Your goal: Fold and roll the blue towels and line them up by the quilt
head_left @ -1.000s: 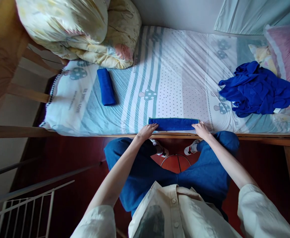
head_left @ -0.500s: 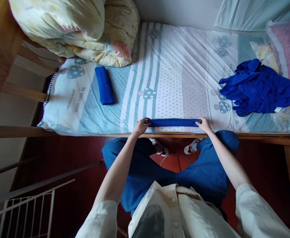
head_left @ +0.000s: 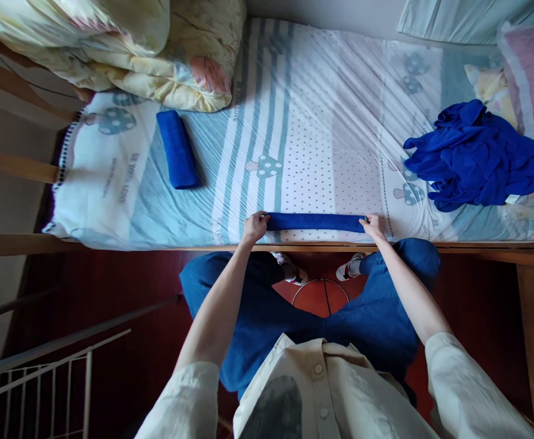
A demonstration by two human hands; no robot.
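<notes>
A long, narrow folded blue towel (head_left: 316,221) lies along the near edge of the bed (head_left: 303,122). My left hand (head_left: 254,225) is closed on its left end and my right hand (head_left: 373,225) is closed on its right end. A rolled blue towel (head_left: 177,150) rests further back on the left of the mattress. A loose heap of blue cloth (head_left: 477,157) sits at the right.
A bunched pale floral quilt (head_left: 125,42) fills the bed's far left corner. A pink pillow (head_left: 530,73) lies at the far right. The wooden bed rail (head_left: 111,247) runs in front of my knees. A white wire rack (head_left: 42,378) stands at lower left.
The flat folded towel has become narrower, folded or rolled lengthwise. Both hands went from resting flat on its ends to gripping them.
</notes>
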